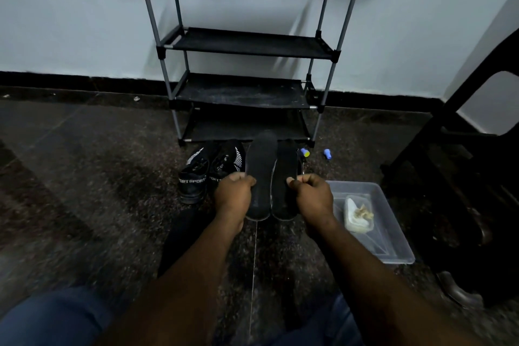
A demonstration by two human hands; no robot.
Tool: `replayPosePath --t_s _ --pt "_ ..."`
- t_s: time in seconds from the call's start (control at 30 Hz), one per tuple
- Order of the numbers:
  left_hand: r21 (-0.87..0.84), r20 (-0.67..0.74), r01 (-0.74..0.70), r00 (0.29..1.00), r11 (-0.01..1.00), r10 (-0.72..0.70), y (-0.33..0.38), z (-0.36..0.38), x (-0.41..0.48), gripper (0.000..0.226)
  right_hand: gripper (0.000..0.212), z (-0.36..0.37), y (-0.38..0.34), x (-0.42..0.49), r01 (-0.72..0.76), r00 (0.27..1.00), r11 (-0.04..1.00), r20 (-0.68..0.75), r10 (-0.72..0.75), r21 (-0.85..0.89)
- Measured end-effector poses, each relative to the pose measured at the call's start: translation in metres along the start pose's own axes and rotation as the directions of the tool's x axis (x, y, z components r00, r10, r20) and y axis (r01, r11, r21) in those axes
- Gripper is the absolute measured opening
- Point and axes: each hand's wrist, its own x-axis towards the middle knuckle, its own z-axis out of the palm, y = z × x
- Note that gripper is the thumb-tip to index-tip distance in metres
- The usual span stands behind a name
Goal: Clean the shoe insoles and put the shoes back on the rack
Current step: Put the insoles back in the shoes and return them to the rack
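Observation:
My left hand (234, 195) grips a black insole (261, 171) by its left edge, thumb on top. Beside it, my right hand (313, 195) pinches a second black insole (286, 174) at its right edge. Both insoles are held up side by side, toes pointing away from me. Two black sport shoes (209, 170) stand on the dark floor just left of the insoles, heels toward me. Behind them against the wall stands a black shoe rack (247, 42) with bare shelves.
A clear plastic tub (390, 233) at my right holds a small container with a cloth (358, 215). Two small blue bottles (327, 154) lie near the rack's right foot. A dark chair (460, 166) stands at the far right. My knees are at the bottom.

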Motion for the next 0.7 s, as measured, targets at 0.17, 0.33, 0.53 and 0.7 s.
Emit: replayPosePath --t_s 0.17,0.33,0.53,0.7 --pt "-0.101 0.102 0.030 0.995 0.994 -0.020 0.004 0.011 0.019 0.013 0.024 -0.005 -0.003 0.036 0.003 1.000 1.000 -0.031 -0.003 0.007" --pt "-0.093 0.168 0.026 0.986 0.995 -0.010 0.026 0.035 0.059 0.010 0.026 -0.005 -0.018 0.085 0.022 0.999 0.991 0.024 -0.026 0.132" --pt "-0.097 0.157 0.020 0.988 0.995 -0.004 0.051 0.081 0.129 0.012 0.023 0.009 -0.031 0.169 0.039 0.999 0.986 -0.041 -0.033 0.164" --pt "-0.073 0.140 0.032 0.990 0.997 -0.022 0.056 0.117 0.193 0.004 0.031 0.024 -0.029 0.249 0.051 0.995 0.994 -0.090 -0.043 0.097"
